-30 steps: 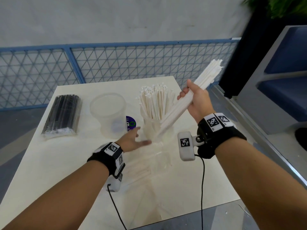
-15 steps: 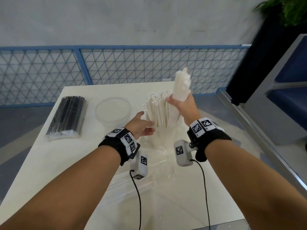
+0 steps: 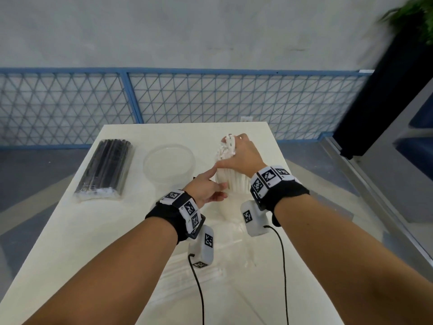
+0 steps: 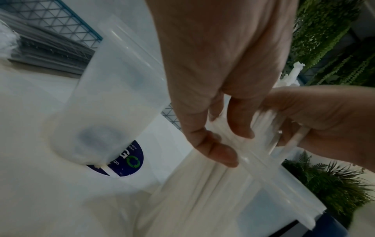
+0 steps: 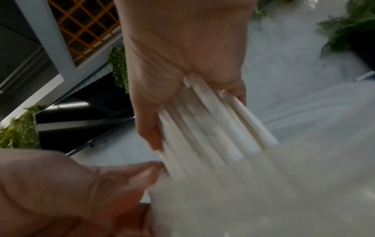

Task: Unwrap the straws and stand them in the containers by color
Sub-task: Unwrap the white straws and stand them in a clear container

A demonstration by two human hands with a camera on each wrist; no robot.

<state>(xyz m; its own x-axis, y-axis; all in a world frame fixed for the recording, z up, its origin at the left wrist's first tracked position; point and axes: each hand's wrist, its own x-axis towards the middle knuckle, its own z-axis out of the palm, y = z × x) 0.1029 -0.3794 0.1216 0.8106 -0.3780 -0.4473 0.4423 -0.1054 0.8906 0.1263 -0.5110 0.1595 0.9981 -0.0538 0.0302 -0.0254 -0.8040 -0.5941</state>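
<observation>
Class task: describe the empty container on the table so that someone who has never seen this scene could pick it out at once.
Start at the pale table before the blue mesh fence. Near its far end lies a wrapped pack of black straws; just right of it stands the empty container. Unlike the container beside it, packed with white straws, this round translucent tub holds nothing.

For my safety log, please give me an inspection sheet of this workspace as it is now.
Surface: pale table.
Job's things: white straws in right container; empty clear container; wrapped black straws lying flat.
Clutter: empty wrapper; round sticker.
Grips: right hand grips the white straws; left hand touches them, fingers straight.
Cables: two black wrist-camera cables.
Surroundings: blue mesh fence, plants.
</observation>
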